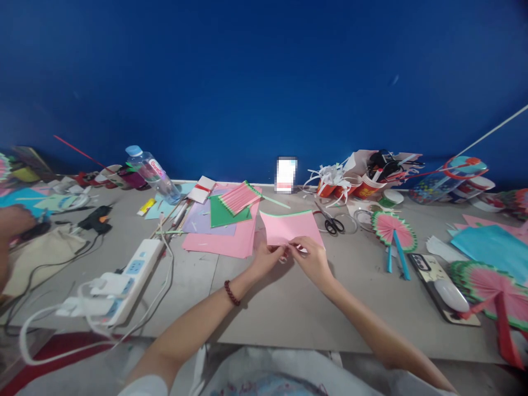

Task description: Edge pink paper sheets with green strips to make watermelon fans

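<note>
A pink paper sheet [289,226] with a green far edge lies on the grey table [272,308] in front of me. Both my hands pinch its near edge. My left hand [266,258], with a dark bead bracelet on the wrist, grips the left part of that edge. My right hand [311,256] grips it just to the right, fingers curled over the paper. The two hands almost touch.
Stacked pink, green and purple sheets [225,228] and a pleated pink piece [240,197] lie behind-left. Black scissors [333,223], a finished paper fan [394,231], cups of scraps [350,187], a water bottle [154,173], a glue gun [94,218] and a power strip [127,275] surround me. Another person's hand [12,225] is at far left.
</note>
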The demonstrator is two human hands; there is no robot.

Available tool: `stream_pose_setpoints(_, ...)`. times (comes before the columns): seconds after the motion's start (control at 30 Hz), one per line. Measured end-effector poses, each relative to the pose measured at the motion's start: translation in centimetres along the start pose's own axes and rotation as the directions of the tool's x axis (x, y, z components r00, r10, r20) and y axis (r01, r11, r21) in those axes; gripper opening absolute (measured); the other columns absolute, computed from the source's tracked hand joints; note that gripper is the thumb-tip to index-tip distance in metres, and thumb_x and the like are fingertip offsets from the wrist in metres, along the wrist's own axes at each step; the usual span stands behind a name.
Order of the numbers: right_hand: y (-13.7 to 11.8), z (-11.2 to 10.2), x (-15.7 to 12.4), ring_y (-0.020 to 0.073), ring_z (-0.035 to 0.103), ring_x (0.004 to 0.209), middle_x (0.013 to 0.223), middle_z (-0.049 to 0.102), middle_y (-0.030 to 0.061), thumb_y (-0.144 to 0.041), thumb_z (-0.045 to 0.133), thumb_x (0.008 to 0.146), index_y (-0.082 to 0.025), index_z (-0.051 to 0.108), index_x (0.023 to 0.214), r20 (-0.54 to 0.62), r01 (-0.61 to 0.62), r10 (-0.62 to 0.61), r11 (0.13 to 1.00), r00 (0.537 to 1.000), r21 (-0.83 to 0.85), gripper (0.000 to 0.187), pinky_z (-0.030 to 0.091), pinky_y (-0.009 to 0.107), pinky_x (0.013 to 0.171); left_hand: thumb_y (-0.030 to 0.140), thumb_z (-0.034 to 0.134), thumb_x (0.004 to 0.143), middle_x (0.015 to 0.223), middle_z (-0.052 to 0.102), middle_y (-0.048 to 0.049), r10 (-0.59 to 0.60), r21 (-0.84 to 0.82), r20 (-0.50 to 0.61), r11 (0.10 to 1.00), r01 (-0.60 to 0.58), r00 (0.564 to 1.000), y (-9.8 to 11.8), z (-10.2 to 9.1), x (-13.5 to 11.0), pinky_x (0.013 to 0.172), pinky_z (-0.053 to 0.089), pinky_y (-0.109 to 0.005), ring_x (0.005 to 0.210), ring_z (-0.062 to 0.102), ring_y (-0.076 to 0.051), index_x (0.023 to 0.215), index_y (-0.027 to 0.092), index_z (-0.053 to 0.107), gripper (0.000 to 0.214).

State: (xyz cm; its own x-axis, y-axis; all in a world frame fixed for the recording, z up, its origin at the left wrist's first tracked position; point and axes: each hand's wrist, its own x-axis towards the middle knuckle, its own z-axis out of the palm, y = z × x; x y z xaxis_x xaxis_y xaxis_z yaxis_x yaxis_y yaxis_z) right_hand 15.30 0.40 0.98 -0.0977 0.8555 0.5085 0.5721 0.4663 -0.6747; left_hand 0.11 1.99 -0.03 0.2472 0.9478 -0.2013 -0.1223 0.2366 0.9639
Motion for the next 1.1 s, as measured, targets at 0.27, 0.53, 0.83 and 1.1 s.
stream_pose_setpoints(0.27,-0.2,-0.4,0.3,0.0173,0.063,0.067,0.076,0.070,0.0051,-0.019,0.054,0.081,-0.020,0.066,0.075,0.034,-0.116,0.114,0.992,0.993,0.051,0.013,0.051,0.029,0.063,0.034,0.071,0.073,0.066,0.071,-0.0085,0.017,0.068,0.031,0.998,-0.019,0.999,1.6,0.3,-0.9,0.063,0.051,-0.026,0.064,0.063,-0.015,0.067,0.013,0.073,0.022)
stream_pose_setpoints(0.53,0.5,-0.2,0.3,0.0175,0.063,0.067,0.074,0.069,0.0051,-0.029,0.056,0.079,-0.018,0.065,0.075,0.076,-0.330,0.322,0.922,0.944,0.201,0.015,0.052,0.030,0.064,0.031,0.068,0.076,0.072,0.072,-0.0093,0.025,0.058,0.033,0.998,-0.026,0.999,1.7,0.4,-0.9,0.065,0.052,-0.026,0.069,0.066,-0.017,0.068,0.014,0.072,0.020)
stream_pose_setpoints(0.83,1.9,0.2,0.0,0.0176,0.065,0.069,0.078,0.070,0.0061,-0.036,0.059,0.083,-0.017,0.066,0.078,0.116,-0.328,0.307,0.898,0.945,0.292,0.021,0.055,0.030,0.065,0.034,0.071,0.073,0.074,0.072,-0.0089,-0.002,0.007,0.020,1.000,0.002,1.000,1.6,0.4,-0.7,0.062,0.051,-0.026,0.064,0.064,-0.015,0.074,0.015,0.073,0.020)
stream_pose_setpoints(1.1,1.2,0.0,-0.2,0.0200,0.066,0.088,0.091,0.071,0.0069,-0.018,0.051,0.088,-0.021,0.069,0.092,0.055,-0.007,0.002,0.995,0.998,0.096,0.019,0.056,0.036,0.079,0.040,0.073,0.072,0.071,0.071,-0.0093,0.002,-0.011,0.000,1.000,-0.002,1.000,1.5,0.2,-0.4,0.056,0.049,-0.024,0.061,0.063,-0.015,0.075,0.013,0.073,0.027)
